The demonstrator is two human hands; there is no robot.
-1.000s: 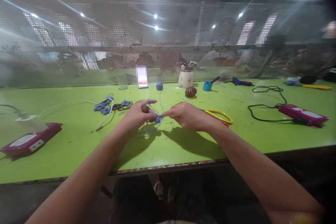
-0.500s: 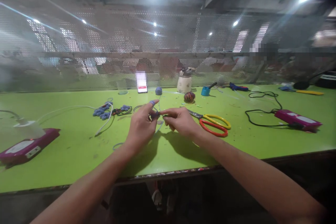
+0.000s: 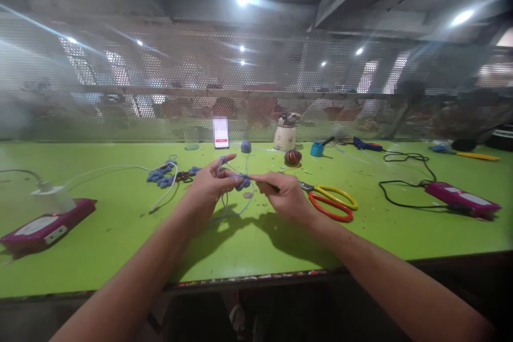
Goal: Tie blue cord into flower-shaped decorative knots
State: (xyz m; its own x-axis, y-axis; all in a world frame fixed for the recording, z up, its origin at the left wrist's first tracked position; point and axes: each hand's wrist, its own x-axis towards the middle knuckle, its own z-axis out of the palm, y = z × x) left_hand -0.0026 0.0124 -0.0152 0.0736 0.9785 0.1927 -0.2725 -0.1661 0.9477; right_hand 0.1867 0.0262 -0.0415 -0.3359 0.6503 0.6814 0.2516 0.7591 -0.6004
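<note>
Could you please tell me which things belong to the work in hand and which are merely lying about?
Likely part of the work: held blue yarn piece, blue yarn ball, matching blue pieces.

Apparently just lying about: scissors, phone, jar, striped ball, turquoise pot.

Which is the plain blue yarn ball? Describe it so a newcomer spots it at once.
At the far edge of the green table, a lit phone stands upright. Between it and the pale jar sits the small, round yarn ball. Its single blue-violet colour sets it apart from the larger, striped multicoloured ball nearby.
</note>
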